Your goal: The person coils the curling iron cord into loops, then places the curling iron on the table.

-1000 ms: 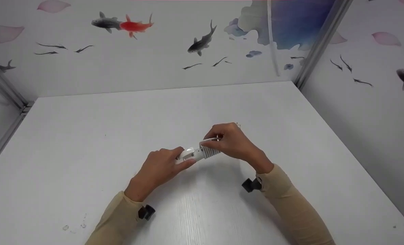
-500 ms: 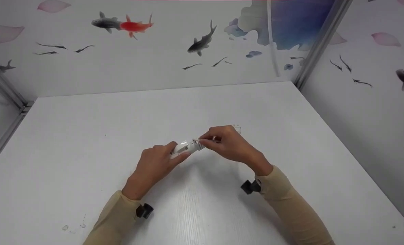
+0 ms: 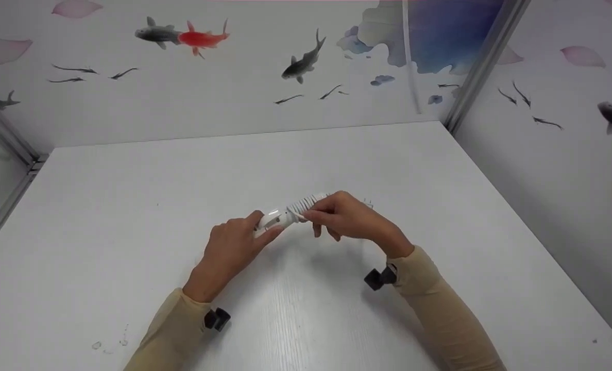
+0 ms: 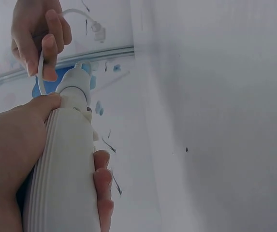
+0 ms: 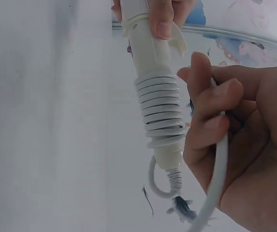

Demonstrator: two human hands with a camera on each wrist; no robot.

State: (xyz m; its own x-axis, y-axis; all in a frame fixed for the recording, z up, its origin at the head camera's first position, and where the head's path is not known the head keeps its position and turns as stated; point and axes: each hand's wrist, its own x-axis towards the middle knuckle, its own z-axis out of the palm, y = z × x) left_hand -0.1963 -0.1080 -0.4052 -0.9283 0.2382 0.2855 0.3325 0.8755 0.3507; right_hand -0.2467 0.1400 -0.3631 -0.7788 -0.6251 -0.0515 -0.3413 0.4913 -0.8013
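My left hand grips a white corded hand-held appliance, its thumb along the near side. In the left wrist view its thick ridged body lies in the palm, with the fingers curled round the far side. White cord is wound in several turns round the appliance's narrower handle, whose strain relief points away from the left hand. Beside these coils my right hand holds the loose length of cord, which runs through its curled fingers. A plug hangs from the cord's end, beyond the right hand.
Both hands are above a white table. A back wall panel and a right side panel, printed with fish and petals, border it. Small marks show at the table's front left.
My right hand has passed from above the wound handle to its near side, bringing the cord round. The coils it covered half a second ago now show. The appliance has shifted slightly left and away.
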